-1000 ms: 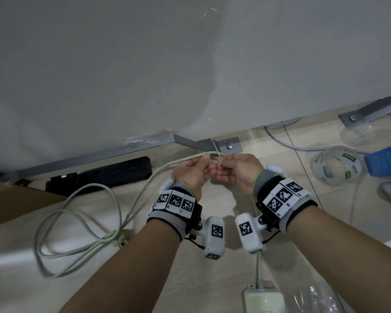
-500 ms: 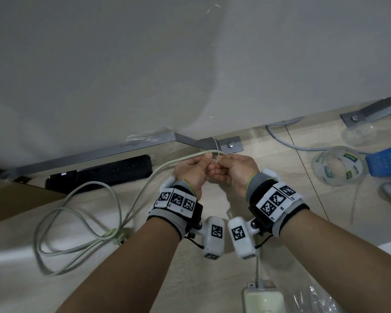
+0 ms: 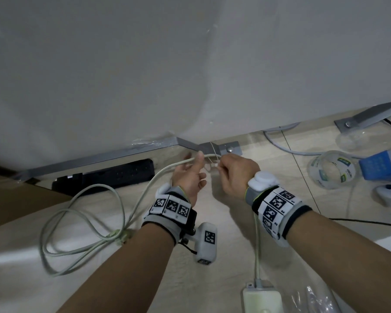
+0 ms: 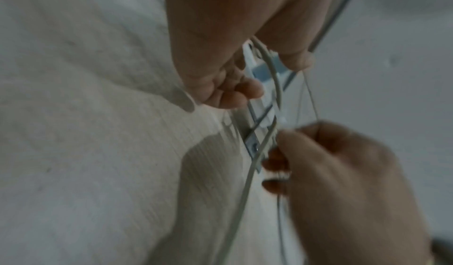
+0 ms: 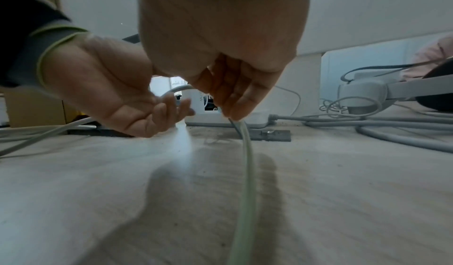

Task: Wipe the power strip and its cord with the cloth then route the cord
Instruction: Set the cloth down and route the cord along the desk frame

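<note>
The white power strip (image 3: 262, 299) lies at the bottom edge of the head view. Its pale cord (image 3: 256, 256) runs up under my right wrist to both hands, then sweeps left into loose loops on the floor. My left hand (image 3: 196, 160) holds the cord between its raised thumb and forefinger, the other fingers loose. My right hand (image 3: 221, 164) pinches a thin white tie (image 3: 215, 152) that loops around the grey metal bracket (image 3: 229, 148). In the right wrist view the cord (image 5: 247, 172) comes out below those fingertips. No cloth is in view.
A black power strip (image 3: 104, 177) lies along the metal floor rail. A clear tape roll (image 3: 332, 169) and a blue box (image 3: 382, 164) sit at the right. Brown cardboard (image 3: 20, 199) lies at the left. The white wall is close ahead. Other grey cables (image 5: 392, 133) trail at the right.
My hands have drawn slightly apart. The left hand has rolled thumb-up with its lower fingers loosened; the right wrist has turned over, still on the tie.
</note>
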`<control>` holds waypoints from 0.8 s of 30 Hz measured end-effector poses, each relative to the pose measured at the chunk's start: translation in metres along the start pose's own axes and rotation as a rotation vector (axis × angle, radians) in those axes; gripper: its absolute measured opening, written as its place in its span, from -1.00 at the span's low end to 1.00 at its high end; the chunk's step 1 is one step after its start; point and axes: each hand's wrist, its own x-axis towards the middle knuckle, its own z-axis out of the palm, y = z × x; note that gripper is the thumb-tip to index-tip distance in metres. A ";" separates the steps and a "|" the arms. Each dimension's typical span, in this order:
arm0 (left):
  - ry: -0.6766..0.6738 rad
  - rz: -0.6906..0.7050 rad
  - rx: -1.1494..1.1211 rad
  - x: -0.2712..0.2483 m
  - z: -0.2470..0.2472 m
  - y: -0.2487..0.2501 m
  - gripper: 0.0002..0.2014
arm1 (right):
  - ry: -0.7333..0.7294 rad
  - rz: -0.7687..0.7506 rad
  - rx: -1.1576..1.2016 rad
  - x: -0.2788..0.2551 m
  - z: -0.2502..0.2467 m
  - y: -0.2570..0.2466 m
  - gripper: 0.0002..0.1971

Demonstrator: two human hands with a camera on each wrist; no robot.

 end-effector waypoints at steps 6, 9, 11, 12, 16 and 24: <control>-0.001 0.070 -0.317 -0.014 -0.027 0.008 -0.92 | -0.126 0.028 -0.111 -0.004 -0.017 -0.015 -0.87; -0.048 0.188 -0.190 -0.027 -0.019 0.012 -0.94 | -0.143 0.031 -0.136 -0.007 -0.013 -0.028 -0.88; -0.042 0.307 -0.063 -0.033 -0.015 0.013 -0.90 | -0.145 0.025 -0.147 -0.010 -0.013 -0.036 -0.88; -0.039 0.356 -0.005 -0.035 -0.013 0.014 -0.92 | -0.158 0.015 -0.153 -0.011 -0.012 -0.041 -0.88; 0.009 0.430 0.067 -0.038 -0.006 0.021 -0.94 | -0.208 -0.016 -0.179 -0.011 -0.015 -0.047 -0.84; 0.076 0.502 0.195 -0.029 0.000 0.019 -0.92 | -0.075 0.144 -0.264 0.007 -0.059 -0.005 -0.85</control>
